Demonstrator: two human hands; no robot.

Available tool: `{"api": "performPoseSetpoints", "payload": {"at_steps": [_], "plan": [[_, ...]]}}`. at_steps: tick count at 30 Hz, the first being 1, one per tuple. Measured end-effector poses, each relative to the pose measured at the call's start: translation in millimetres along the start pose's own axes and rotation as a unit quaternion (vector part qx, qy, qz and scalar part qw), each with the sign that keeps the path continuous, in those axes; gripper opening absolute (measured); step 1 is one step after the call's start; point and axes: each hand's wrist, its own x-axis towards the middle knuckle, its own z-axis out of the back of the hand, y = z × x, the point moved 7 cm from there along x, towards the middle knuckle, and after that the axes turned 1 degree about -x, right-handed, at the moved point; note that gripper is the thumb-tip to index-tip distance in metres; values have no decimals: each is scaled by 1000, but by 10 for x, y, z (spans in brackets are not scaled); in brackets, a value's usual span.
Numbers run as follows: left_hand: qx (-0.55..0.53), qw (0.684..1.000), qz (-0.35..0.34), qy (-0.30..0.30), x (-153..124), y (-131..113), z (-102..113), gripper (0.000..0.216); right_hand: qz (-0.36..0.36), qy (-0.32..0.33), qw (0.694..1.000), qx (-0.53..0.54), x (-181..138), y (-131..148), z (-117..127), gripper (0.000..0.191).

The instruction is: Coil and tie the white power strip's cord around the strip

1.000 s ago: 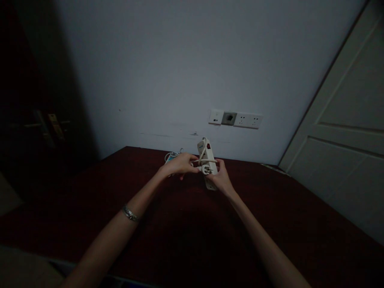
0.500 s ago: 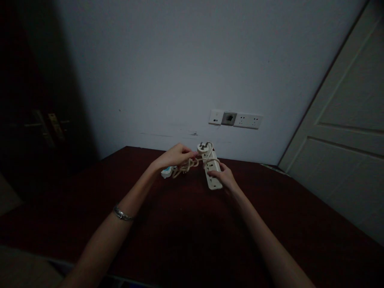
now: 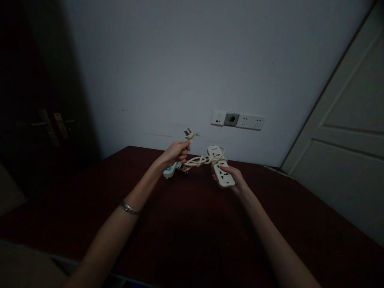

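Observation:
A white power strip [image 3: 221, 167] is held above the dark red table [image 3: 186, 224] by my right hand [image 3: 234, 178], whose fingers wrap its near end from below. Its cream cord [image 3: 200, 160] runs in a loose twisted bundle leftward to my left hand [image 3: 176, 152], which is closed around the cord just below the plug [image 3: 189, 133]. The plug's prongs point up and away toward the wall. A silver bracelet [image 3: 129, 208] sits on my left wrist.
A small white and blue item [image 3: 169, 171] lies on the table under my left hand. A row of wall sockets [image 3: 238, 120] is mounted above the table's far edge. A white door [image 3: 345, 132] stands at right, a dark door with a handle [image 3: 48, 126] at left.
My left hand pulled the plug up and to the left, unwinding the cord from the strip. My right hand turned the strip flatter and moved it slightly right.

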Motion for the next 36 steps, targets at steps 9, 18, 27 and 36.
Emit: {"api": "performPoseSetpoints", "payload": {"at_steps": [9, 18, 27, 36], "plan": [[-39, 996, 83, 14, 174, 337, 200, 27, -18, -4, 999, 49, -1, 29, 19, 23], [8, 1000, 3, -22, 109, 113, 426, 19, 7, -7, 1000, 18, 47, -236, -103, 33], [65, 996, 29, 59, 73, 163, 58, 18, 15, -38, 999, 25, 61, -263, -30, 22], [203, 956, 27, 209, -427, 68, -809, 23, 93, -122, 978, -138, 85, -138, -8, 33]]}}
